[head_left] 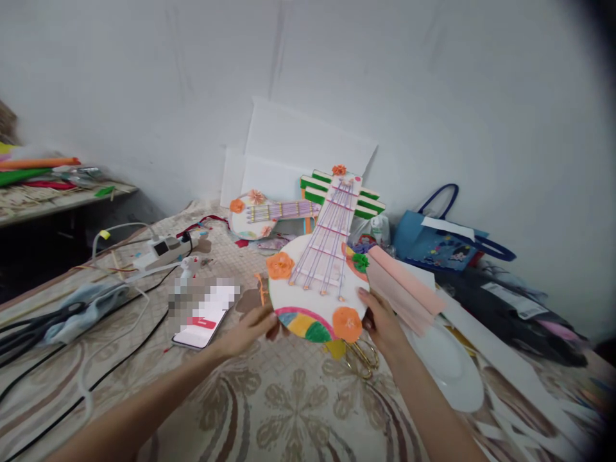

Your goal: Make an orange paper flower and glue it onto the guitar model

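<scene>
Paper plate and string make up the craft guitar (315, 282) that sits at the middle of the head view, held up above the patterned bedsheet (289, 410). Its round white body carries orange paper flowers and a coloured rim, and its neck rises away from the person toward a green-and-white striped head. The left hand (250, 330) grips the lower left edge of the plate, fingers curled under it and thumb on the rim. The right hand (380, 321) clasps the lower right edge beside an orange flower, fingers closed around the plate.

Just right of the right hand lies a stack of pink paper strips (404, 285), resting over a white plate (447, 366). Gold-handled scissors (363, 356) lie on the sheet right under the guitar. A phone (199, 321) lies face up to the left of the left hand, with a white power strip (163, 250) and cables farther back. A second paper-plate guitar (264, 215) leans near white boards against the wall, and a blue bag (436, 240) stands to the right.
</scene>
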`<control>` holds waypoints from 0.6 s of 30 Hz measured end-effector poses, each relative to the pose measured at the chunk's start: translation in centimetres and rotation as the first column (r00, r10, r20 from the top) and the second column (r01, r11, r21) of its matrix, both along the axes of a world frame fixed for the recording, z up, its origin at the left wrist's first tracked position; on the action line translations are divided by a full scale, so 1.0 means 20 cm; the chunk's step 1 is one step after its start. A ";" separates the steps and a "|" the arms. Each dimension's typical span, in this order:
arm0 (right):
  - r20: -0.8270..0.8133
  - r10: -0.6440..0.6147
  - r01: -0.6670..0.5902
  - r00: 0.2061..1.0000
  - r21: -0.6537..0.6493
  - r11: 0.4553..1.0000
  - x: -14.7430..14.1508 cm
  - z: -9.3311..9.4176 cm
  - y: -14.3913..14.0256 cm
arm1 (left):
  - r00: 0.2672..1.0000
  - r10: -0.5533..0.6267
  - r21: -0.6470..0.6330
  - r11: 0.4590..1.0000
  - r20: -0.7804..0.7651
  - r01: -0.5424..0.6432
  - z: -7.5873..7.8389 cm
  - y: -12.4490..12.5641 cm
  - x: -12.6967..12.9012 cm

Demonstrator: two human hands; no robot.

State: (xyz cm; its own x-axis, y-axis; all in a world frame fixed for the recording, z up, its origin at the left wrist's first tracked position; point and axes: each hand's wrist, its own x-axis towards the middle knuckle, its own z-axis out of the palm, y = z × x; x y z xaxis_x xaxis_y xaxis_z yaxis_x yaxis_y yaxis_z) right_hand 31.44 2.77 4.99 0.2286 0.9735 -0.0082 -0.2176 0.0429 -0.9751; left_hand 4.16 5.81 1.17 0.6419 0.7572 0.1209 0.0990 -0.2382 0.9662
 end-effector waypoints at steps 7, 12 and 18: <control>0.019 -0.055 0.055 0.998 -0.020 0.998 0.04 0.04 -0.01 | 0.951 0.246 0.137 0.965 -0.187 -0.223 -0.04 0.04 -0.04; 0.018 -0.134 0.135 0.991 -0.015 0.991 0.09 0.08 -0.02 | 0.875 0.378 0.188 0.924 -0.302 -0.334 -0.10 0.10 -0.02; -0.033 -0.195 0.196 0.980 0.061 0.979 0.15 0.18 -0.01 | 0.820 0.371 0.232 0.927 -0.437 -0.295 -0.13 0.10 -0.02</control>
